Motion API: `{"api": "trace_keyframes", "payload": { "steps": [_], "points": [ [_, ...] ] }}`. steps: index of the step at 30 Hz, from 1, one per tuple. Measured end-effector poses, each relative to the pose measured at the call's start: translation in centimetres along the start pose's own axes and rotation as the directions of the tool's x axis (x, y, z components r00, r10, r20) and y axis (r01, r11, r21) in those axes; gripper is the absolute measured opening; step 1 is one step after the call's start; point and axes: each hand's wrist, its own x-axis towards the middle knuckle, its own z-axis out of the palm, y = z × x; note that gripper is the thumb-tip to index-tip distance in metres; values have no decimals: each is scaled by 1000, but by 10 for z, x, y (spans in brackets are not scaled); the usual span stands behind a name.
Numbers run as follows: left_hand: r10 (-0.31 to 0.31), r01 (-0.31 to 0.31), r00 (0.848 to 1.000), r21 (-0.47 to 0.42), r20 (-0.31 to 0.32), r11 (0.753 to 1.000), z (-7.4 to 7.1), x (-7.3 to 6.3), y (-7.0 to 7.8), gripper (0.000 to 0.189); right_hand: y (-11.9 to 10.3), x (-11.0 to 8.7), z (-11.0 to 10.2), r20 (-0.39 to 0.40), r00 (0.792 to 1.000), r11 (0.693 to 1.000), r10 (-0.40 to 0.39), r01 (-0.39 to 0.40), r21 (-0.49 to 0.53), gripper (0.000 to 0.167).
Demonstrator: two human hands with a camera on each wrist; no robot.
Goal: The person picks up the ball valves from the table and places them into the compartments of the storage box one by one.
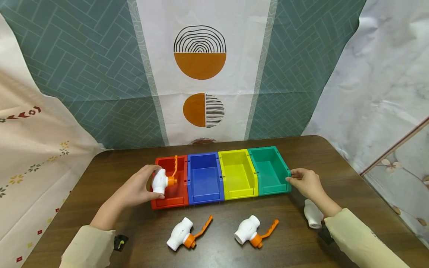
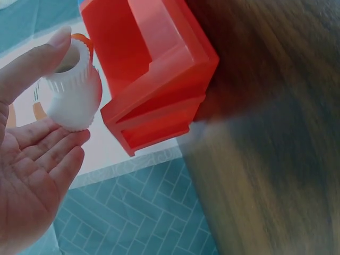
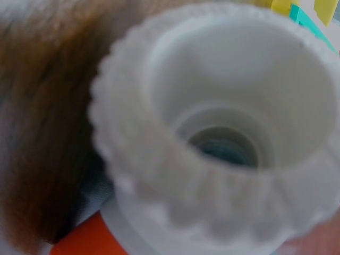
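Note:
In the head view my left hand (image 1: pixel 142 187) pinches a white ball valve (image 1: pixel 159 181) with an orange lever, thumb at one end and fingers at the other. It is held above the red bin (image 1: pixel 171 203). The left wrist view shows the same valve (image 2: pixel 77 98) beside the red bin (image 2: pixel 159 101). My right hand (image 1: pixel 306 181) grips the right edge of the green bin (image 1: pixel 268 169) between thumb and fingers. Under the right forearm lies another white valve (image 1: pixel 313 214), partly hidden; a white valve's ribbed open end (image 3: pixel 212 202) fills the right wrist view.
Between the red and green bins stand a blue bin (image 1: pixel 205 178) and a yellow bin (image 1: pixel 238 175), joined in a row. Two more ball valves, one left (image 1: pixel 181 234) and one right (image 1: pixel 248 230), lie on the brown table (image 1: pixel 214 257) in front. Patterned cloth (image 1: pixel 100 74) hangs behind.

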Motion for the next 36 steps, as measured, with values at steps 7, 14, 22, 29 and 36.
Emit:
{"api": "trace_keyframes", "payload": {
  "steps": [7, 14, 22, 29, 36],
  "points": [
    [-2, 2, 1000, -1, 18, 1000, 5, 3, 1, 72, 0, 0, 0, -5, 1000, 1000, -5, 5, 3, 31],
    [-14, 14, 999, 7, 35, 1000, 9, 5, -2, 73, 1, 1, 0, -11, 1000, 1000, -1, 1, 0, 31],
    [-17, 17, 999, 13, 45, 1000, 14, 7, -4, 73, 1, 1, 1, -9, 1000, 1000, -2, 2, 5, 31],
    [-22, 20, 998, 19, 58, 1000, 16, 8, -6, 73, 1, 1, 1, 0, 1000, 1000, 5, -5, 6, 32],
    [-16, 15, 998, 22, 69, 1000, 18, 11, -8, 72, 1, 1, 0, -1, 1000, 1000, 4, -4, 4, 32]
  ]
}}
